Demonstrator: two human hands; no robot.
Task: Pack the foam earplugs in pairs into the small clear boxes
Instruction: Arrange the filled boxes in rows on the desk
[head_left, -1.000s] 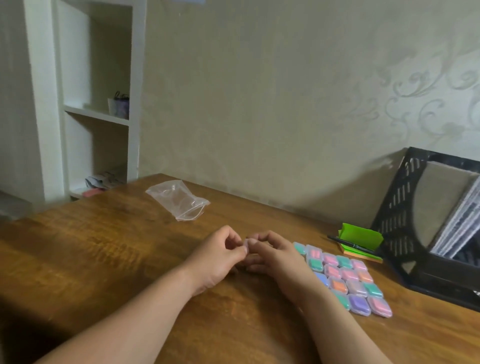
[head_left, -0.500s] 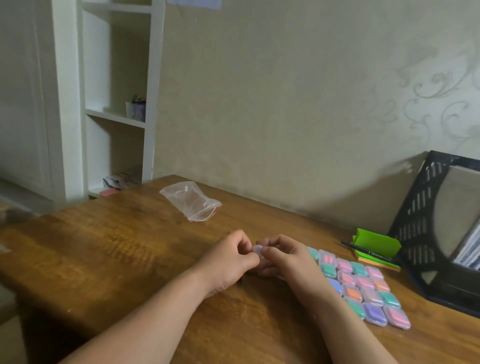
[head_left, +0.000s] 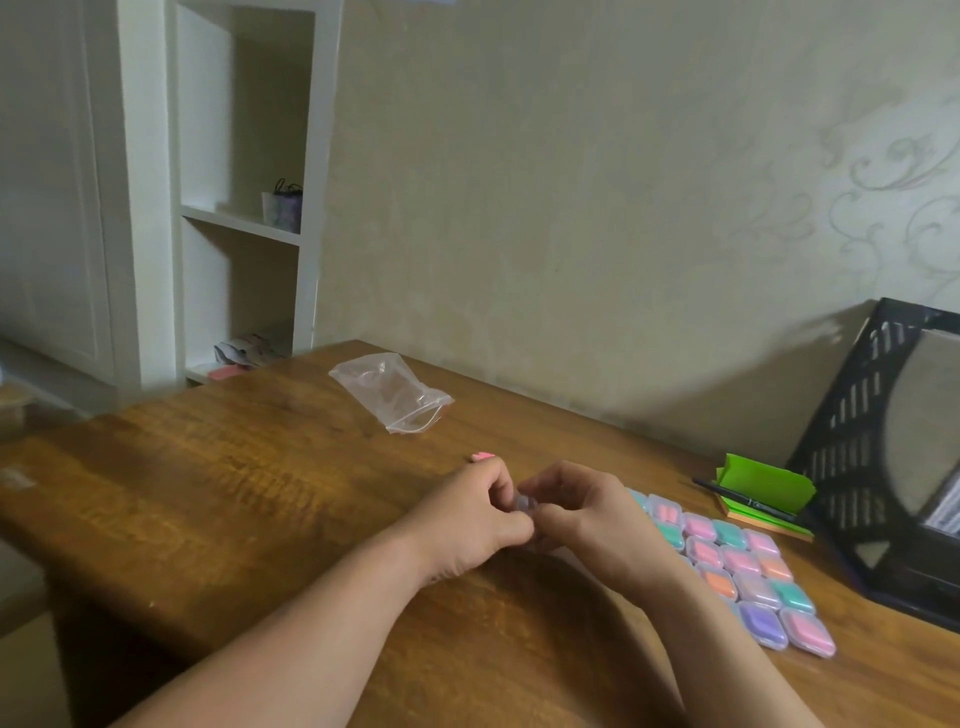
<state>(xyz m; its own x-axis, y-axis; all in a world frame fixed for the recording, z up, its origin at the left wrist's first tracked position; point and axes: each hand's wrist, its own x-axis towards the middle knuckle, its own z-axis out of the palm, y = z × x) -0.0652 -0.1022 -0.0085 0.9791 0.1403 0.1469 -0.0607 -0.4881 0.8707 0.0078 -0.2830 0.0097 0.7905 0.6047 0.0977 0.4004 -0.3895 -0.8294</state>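
My left hand (head_left: 470, 519) and my right hand (head_left: 587, 512) meet at the middle of the wooden table (head_left: 234, 493). Together they pinch a small clear box (head_left: 522, 505), which is mostly hidden between the fingertips. A loose pink earplug (head_left: 482, 457) lies on the table just behind my left hand. To the right of my right hand lies a grid of several small clear boxes (head_left: 737, 566) holding pink, green, orange and purple earplugs.
A clear zip bag (head_left: 392, 397) lies at the far side of the table. A green note pad with a black pen (head_left: 761, 493) sits right of the boxes, beside a black mesh file rack (head_left: 878, 441). A white shelf unit (head_left: 244, 208) stands at the left.
The view has shifted, so the scene sits further right and lower. A pink earplug behind my left hand has come into sight. Both hands stay together on the small box.
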